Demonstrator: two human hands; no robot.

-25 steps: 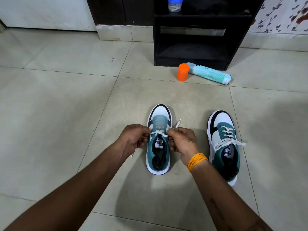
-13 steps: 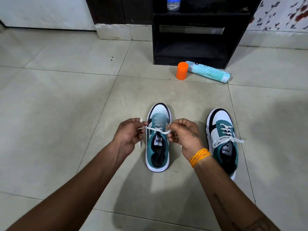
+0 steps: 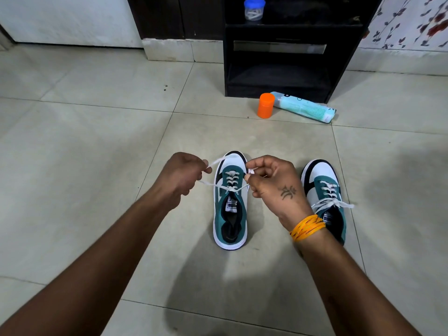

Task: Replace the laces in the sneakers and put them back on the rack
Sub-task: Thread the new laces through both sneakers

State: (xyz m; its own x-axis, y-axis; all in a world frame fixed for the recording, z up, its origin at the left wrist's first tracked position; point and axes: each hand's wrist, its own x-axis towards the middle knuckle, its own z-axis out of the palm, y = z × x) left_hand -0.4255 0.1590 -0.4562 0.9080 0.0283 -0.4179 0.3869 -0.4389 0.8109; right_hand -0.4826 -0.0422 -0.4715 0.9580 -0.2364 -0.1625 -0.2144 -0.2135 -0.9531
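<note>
Two teal, white and black sneakers stand toe-away on the tiled floor. The left sneaker (image 3: pixel 230 214) sits between my hands, its white lace (image 3: pixel 231 187) threaded through the eyelets and crossed near the tongue. My left hand (image 3: pixel 180 177) pinches the lace's left end, pulled out to the side. My right hand (image 3: pixel 269 183) pinches the right end by the shoe's toe side. The right sneaker (image 3: pixel 323 187) stands beside my right wrist, its lace tied in a bow. The black rack (image 3: pixel 278 57) stands ahead against the wall.
An orange cap-shaped container (image 3: pixel 266 105) and a light blue tube (image 3: pixel 304 109) lie on the floor in front of the rack. A blue-lidded jar (image 3: pixel 254 8) sits on the rack's top. A dark cabinet (image 3: pixel 174 18) is to the rack's left.
Both hands have risen and spread apart from the shoe's sides, drawing the two lace ends out taut. The sneakers have stayed in place.
</note>
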